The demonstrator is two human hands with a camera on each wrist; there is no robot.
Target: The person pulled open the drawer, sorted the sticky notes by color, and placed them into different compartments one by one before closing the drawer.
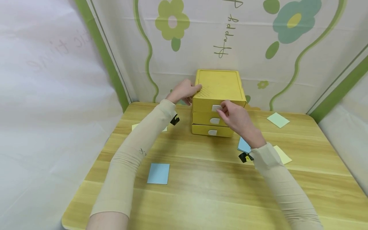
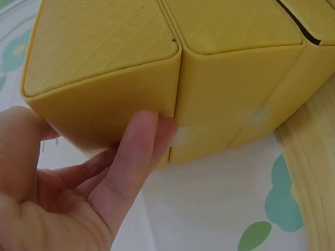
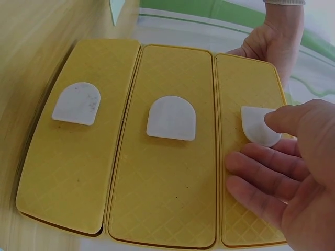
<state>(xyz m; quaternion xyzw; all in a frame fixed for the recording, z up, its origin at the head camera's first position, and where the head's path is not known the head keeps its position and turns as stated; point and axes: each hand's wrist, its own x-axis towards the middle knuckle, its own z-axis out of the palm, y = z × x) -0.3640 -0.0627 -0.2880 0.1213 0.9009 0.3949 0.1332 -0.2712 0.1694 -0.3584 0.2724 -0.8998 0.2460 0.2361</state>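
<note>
A yellow three-drawer box (image 1: 218,83) stands at the back of the table, its drawers pushed in. Each drawer front carries a white tab handle; the middle one (image 3: 171,118) and the bottom one (image 3: 77,103) are untouched. My right hand (image 1: 237,117) is at the top drawer, its thumb and forefinger pinching that drawer's white handle (image 3: 257,125). The other right fingers (image 3: 269,162) lie near the drawer front. On the box's left side, my left hand (image 1: 184,90) rests against the upper edge, with extended fingers (image 2: 128,162) touching the yellow side wall (image 2: 220,99).
A blue paper square (image 1: 158,173) lies at the front left of the wooden table (image 1: 207,195). Right of the box are another blue one (image 1: 243,145), a yellow one (image 1: 283,154) and a green one (image 1: 278,120). A flowered curtain (image 1: 184,60) hangs close behind the box.
</note>
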